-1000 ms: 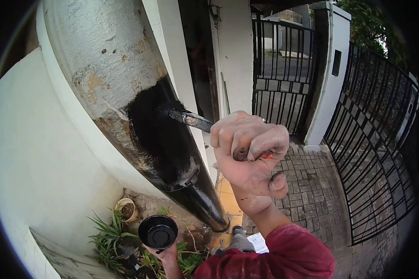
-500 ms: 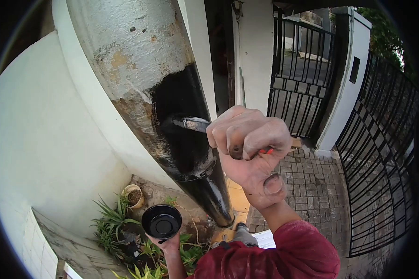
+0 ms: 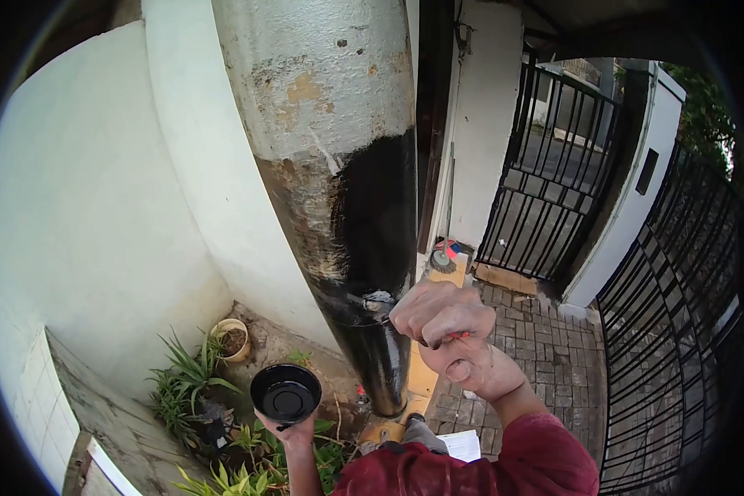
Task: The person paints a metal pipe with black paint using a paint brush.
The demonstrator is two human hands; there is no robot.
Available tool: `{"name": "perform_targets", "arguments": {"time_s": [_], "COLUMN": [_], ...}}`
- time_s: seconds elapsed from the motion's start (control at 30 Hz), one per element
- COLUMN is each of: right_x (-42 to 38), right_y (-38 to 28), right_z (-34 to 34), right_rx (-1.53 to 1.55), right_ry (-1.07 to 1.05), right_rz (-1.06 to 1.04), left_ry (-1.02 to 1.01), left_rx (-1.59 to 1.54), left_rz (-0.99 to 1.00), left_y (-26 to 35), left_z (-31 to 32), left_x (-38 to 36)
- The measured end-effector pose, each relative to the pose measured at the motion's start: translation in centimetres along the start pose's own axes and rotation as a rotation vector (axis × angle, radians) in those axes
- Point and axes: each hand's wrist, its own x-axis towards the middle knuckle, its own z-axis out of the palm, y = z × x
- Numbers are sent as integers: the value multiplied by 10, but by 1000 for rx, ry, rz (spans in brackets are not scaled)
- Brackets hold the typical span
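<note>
My right hand [image 3: 453, 324] is closed around a paintbrush [image 3: 378, 301]; a bit of red handle shows between the fingers. The brush's head is against the pillar [image 3: 326, 58], low on the blackened part. Wet-looking black paint [image 3: 380, 207] covers the right side of the pillar's middle and most of its lower section. Higher up, the surface is silvery grey with tan, flaking patches. Low at left, my left hand [image 3: 293, 431] holds up a black bowl [image 3: 259, 385] from beneath, its inside black too. Dark smudges mark my right fingers and thumb.
A white wall [image 3: 99, 207] curves along the left. Green plants [image 3: 186, 384] and a flower pot [image 3: 234, 341] stand at its foot. Black metal gates [image 3: 550, 174] and brick paving [image 3: 546, 364] lie to the right. A brush-ended pole [image 3: 444, 260] leans by the doorway.
My right hand and the paintbrush have moved down along the pillar, from the middle of the black area to its lower part. The view has shifted slightly; my left hand still holds the bowl.
</note>
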Motion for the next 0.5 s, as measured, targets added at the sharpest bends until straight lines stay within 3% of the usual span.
{"name": "perform_targets", "arguments": {"time_s": [0.07, 0.1, 0.13, 0.23, 0.3, 0.37, 0.4, 0.43, 0.5], "right_x": [44, 65, 85, 94, 69, 27, 3, -12, 5], "right_y": [-9, -7, -13, -14, -17, 1, 10, 10, 10], "right_z": [-9, -3, -4, -1, 8, 14, 8, 17, 14], "right_rx": [-172, -264, -301, -225, -276, -194, -62, -21, 8], "right_ry": [-48, 40, -12, -96, -144, -184, -341, -311, -375], "right_rz": [5, -135, -162, -261, -184, -30, 52, 108, 119], "left_ry": [5, 19, 31, 29, 15, 35, 55, 74, 85], "left_rx": [3, -13, -31, -46, -88, -112, -111, -70, -125], "left_rz": [22, 39, 56, 80, 96, 110, 122, 164, 119], "left_y": [5, 7, 9, 16, 19, 20, 24, 25, 27], "left_z": [-8, -9, -10, -19, -36, -41, -46, -52, -40], "left_x": [2, 3, 5, 1, 1, -2, -8, -10, -20]}}
